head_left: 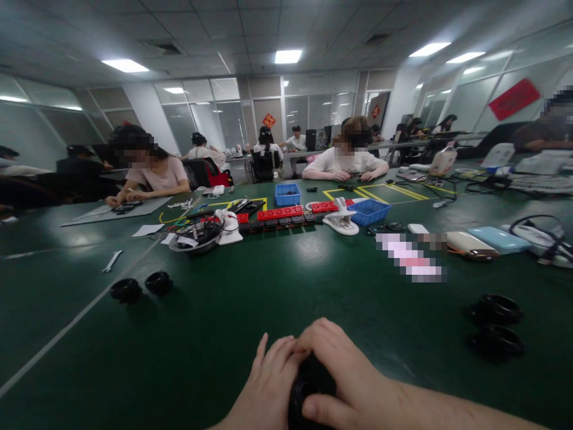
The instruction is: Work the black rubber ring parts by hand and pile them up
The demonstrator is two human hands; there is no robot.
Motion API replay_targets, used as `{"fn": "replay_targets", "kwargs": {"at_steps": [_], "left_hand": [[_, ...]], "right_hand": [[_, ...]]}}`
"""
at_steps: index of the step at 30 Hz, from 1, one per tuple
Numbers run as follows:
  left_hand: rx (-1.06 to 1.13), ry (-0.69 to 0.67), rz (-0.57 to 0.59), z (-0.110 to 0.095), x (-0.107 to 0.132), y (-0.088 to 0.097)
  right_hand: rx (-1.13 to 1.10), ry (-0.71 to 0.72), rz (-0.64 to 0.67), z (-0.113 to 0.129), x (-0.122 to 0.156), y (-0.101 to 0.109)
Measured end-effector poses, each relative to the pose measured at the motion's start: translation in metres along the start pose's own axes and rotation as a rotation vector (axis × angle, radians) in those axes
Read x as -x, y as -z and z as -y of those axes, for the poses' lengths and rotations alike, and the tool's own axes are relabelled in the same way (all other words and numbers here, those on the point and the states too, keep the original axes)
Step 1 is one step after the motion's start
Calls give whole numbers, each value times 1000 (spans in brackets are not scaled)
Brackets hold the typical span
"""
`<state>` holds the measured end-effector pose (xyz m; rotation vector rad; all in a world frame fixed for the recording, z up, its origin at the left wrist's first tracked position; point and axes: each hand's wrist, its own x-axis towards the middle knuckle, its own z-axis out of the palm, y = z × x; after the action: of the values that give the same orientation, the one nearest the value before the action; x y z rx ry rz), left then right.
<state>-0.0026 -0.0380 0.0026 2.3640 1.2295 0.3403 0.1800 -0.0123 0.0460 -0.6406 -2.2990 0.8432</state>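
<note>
Bright ceiling lights [287,57] hang over a workroom where several people sit at tables, and a wide green desk [215,346] fills the near side. At its close edge, between the two hands, is a black ring-shaped part [310,382], largely hidden by fingers. The right hand [347,367] grasps it, thumb on the near face and fingers curled over the top; the left hand [270,379] lies along its left side, fingers mostly stretched, and I cannot tell how firmly it grips. For good control, the left palm should probably brace the part steadily while the right does the finer work, keeping the thumb clear of the opening. As for containers, a round bowl [199,247] farther back is heaped with dark cables and white paper scraps. Beyond it, one blue tray [287,202] holds something dark, too small to identify; whatever lies in the other blue bin [373,215], behind a white clamp [342,222], is unclear.
</note>
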Motion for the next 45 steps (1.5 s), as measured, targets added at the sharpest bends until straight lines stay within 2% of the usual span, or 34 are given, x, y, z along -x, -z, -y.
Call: {"fn": "replay_targets", "kwargs": {"at_steps": [2, 6, 8, 16, 20, 27, 30, 36, 45], "left_hand": [[-15, 42, -41, -3, 0, -2], [-59, 94, -196, -6, 0, 0], [-61, 81, -205, -6, -1, 3], [76, -93, 45, -6, -15, 24], [52, -97, 114, -5, -17, 29], [61, -100, 149, -5, -16, 29], [65, -86, 123, -3, -15, 25], [10, -109, 76, -3, -11, 27], [63, -72, 107, 5, -14, 26]], "right_hand": [[23, -8, -1, -2, 0, -3], [76, 6, 8, -7, 0, -9], [114, 3, 30, -9, -1, -10], [85, 160, 216, -8, -3, 2], [132, 188, 278, -8, -2, 3], [145, 225, 241, -5, -2, 2], [130, 232, 171, -4, -1, 3], [77, 78, -1, -8, 1, 2], [14, 52, -10, -10, 1, 6]]}}
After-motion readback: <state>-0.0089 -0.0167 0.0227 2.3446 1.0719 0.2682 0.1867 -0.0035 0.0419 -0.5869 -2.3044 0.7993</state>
